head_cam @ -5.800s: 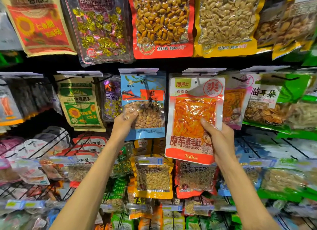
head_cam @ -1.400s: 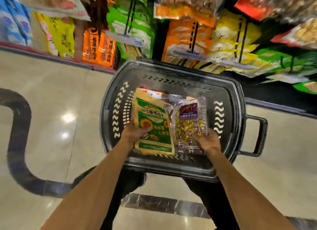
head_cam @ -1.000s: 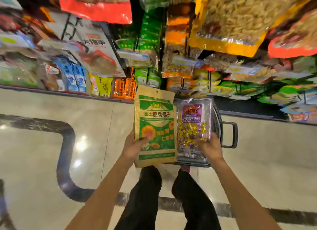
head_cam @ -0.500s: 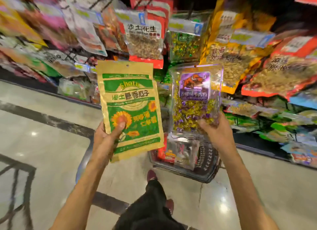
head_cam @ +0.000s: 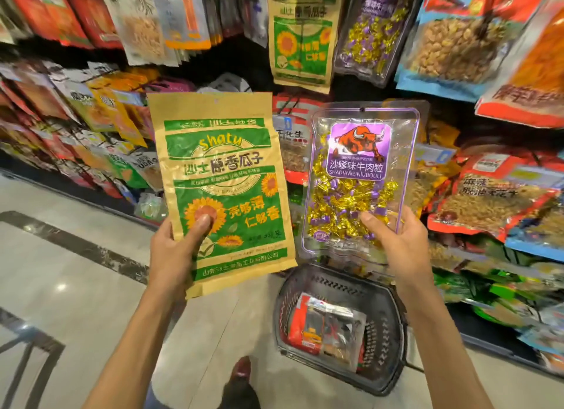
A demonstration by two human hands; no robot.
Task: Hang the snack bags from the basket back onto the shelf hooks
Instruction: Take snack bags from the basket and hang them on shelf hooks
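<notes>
- The left hand [head_cam: 175,250] grasps a seed bag [head_cam: 222,170] near its lower left corner, thumb pressed on the printed sunflower on the front and the other fingers hidden behind.
- The seed bag is tan and green, upright with a slight tilt, raised in front of the shelf [head_cam: 457,112] and touching no hook.
- The right hand [head_cam: 396,244] grasps a candy bag [head_cam: 360,176] at its lower right corner, thumb on the front and fingers behind.
- The candy bag is clear with a purple bull label and holds gold and purple wrapped sweets. It is upright, just beside the seed bag and apart from it.
- A matching seed bag [head_cam: 300,36] hangs on the shelf above and between the two held bags.
- A matching candy bag [head_cam: 366,33] hangs just to the right of that one.
- Whether each held bag lines up with a hook cannot be told; the hooks are hidden by the packs.
- A dark basket [head_cam: 386,341] sits on the floor [head_cam: 76,271] below the right hand, close to the shelf's foot.
- Inside the basket lie a red bag [head_cam: 300,326] and a silver bag [head_cam: 338,332], overlapping.
- A shoe [head_cam: 242,369] shows on the floor left of the basket.
</notes>
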